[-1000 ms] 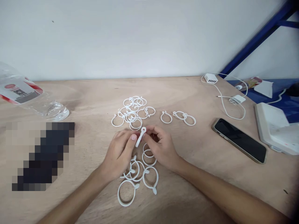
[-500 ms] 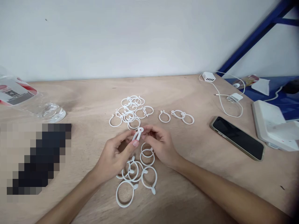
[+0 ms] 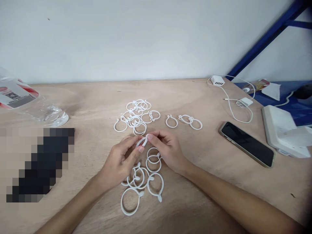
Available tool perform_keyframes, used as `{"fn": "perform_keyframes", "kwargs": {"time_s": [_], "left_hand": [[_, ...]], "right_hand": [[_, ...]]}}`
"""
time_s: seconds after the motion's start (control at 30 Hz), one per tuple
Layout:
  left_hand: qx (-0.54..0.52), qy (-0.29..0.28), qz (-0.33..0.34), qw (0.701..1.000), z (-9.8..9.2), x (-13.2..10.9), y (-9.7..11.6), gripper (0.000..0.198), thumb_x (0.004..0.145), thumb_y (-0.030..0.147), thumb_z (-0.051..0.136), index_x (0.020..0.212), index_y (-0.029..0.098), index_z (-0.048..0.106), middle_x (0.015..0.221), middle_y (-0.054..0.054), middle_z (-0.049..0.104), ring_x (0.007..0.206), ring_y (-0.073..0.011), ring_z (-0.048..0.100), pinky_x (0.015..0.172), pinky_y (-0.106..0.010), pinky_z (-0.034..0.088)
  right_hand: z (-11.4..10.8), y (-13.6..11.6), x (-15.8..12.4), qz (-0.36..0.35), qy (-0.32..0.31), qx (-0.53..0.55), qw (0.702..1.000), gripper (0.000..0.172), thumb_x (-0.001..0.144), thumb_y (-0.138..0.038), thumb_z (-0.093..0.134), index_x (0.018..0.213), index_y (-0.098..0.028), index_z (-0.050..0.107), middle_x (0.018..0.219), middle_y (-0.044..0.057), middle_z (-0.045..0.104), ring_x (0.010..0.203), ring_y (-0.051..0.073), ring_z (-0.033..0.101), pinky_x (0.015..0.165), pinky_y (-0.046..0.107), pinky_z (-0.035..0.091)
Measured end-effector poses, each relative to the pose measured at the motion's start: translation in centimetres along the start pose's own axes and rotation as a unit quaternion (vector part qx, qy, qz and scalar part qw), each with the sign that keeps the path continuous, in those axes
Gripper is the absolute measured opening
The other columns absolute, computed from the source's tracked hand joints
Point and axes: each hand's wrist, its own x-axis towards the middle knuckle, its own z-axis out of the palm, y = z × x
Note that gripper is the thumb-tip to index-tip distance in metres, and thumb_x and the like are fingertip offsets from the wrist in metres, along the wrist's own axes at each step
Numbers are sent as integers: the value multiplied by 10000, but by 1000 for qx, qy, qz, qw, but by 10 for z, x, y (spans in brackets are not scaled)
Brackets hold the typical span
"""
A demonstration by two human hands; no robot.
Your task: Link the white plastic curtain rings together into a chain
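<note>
Between both hands is a white plastic ring (image 3: 141, 142), raised above the table and seen nearly edge-on. My left hand (image 3: 122, 158) is closed on its lower left part, thumb in front and fingers behind. My right hand (image 3: 168, 150) pinches its upper end, the thumb covering the small tab there. Under and in front of the hands lie several rings with their tabs together, one of them a ring (image 3: 130, 201) nearest me. Beyond the hands is a heap of rings (image 3: 134, 118) with ends apart.
To the right of the heap lie a single ring (image 3: 172, 121) and a linked pair (image 3: 190, 122). A phone (image 3: 247, 144), a white stand (image 3: 282, 130) and a charger with cable (image 3: 217, 80) are on the right. A clear bottle (image 3: 36, 104) lies at left on the wooden table (image 3: 92, 97).
My right thumb has moved up and over the tabbed end of the held ring, covering the tab that showed before. The left hand keeps its grip; the loose rings lie as before.
</note>
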Motion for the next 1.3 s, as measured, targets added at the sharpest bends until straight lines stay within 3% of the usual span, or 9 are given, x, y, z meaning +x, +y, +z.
{"fn": "perform_keyframes", "kwargs": {"time_s": [0.13, 0.27, 0.4, 0.47, 0.57, 0.7, 0.83, 1.0, 1.3], "left_hand": [[2, -3, 7, 1000, 0, 0, 1, 331, 939, 354, 462, 1143, 177, 654, 1049, -68, 696, 935, -205, 636, 786, -276, 495], [-6, 1, 9, 1000, 0, 1, 1, 324, 939, 345, 463, 1144, 181, 652, 1016, -62, 695, 934, -203, 630, 783, -273, 486], [3, 20, 16, 1000, 1, 1, -1, 314, 926, 340, 480, 1133, 173, 647, 1014, -73, 673, 904, -199, 624, 761, -282, 485], [13, 20, 25, 999, 2, 1, -2, 320, 919, 338, 486, 1139, 156, 633, 977, -80, 659, 866, -197, 614, 755, -302, 486], [34, 26, 44, 998, 3, 0, -4, 334, 876, 310, 552, 1157, 136, 601, 985, -91, 650, 913, -215, 590, 819, -351, 479], [69, 25, 77, 994, 4, 0, -3, 299, 778, 247, 652, 1066, 165, 634, 1069, -96, 646, 1048, -256, 543, 935, -418, 436], [-6, 58, 14, 998, 3, 1, 1, 218, 849, 344, 577, 986, 187, 641, 1038, -82, 651, 1016, -243, 571, 909, -407, 450], [-139, 116, -85, 980, 3, 2, 1, 312, 950, 412, 401, 854, 177, 583, 811, -23, 626, 807, -173, 583, 753, -291, 470], [-163, 72, 0, 984, 1, -1, 2, 237, 894, 376, 548, 814, 180, 655, 874, -46, 593, 853, -179, 569, 785, -284, 454]], "right_hand": [[-2, -3, 0, 11, -17, -26, 999, 250, 818, -366, 621, 647, -187, 589, 554, -47, 472, 519, 95, 405, 494, 234, 350], [-16, -5, 9, -54, -6, -126, 991, 245, 850, -363, 578, 686, -187, 624, 591, -22, 530, 564, 120, 466, 543, 258, 387], [-43, 1, 28, -175, 142, -418, 880, 163, 789, -342, 640, 772, -181, 640, 700, 33, 595, 699, 192, 538, 722, 347, 425], [-54, 7, 35, -158, 146, -519, 827, 184, 750, -342, 673, 805, -171, 634, 752, 63, 619, 748, 229, 550, 755, 381, 420], [-59, 12, 39, -138, 105, -570, 803, 117, 804, -282, 605, 757, -176, 617, 713, 64, 617, 734, 235, 536, 775, 404, 400], [-50, 8, 32, -180, 88, -455, 868, 137, 851, -247, 533, 743, -192, 599, 717, 51, 590, 752, 217, 507, 766, 383, 390], [-29, -1, 18, -35, -14, -131, 991, 209, 873, -403, 548, 806, -207, 580, 670, -12, 508, 624, 146, 450, 606, 290, 379], [-8, -1, 4, 107, -148, 82, 980, 308, 821, -506, 611, 815, -206, 539, 606, -57, 412, 540, 100, 383, 514, 237, 328], [1, 7, -7, -17, -129, -72, 989, 226, 917, -376, 518, 1020, -205, 624, 780, -1, 571, 667, 118, 508, 601, 239, 435]]}}
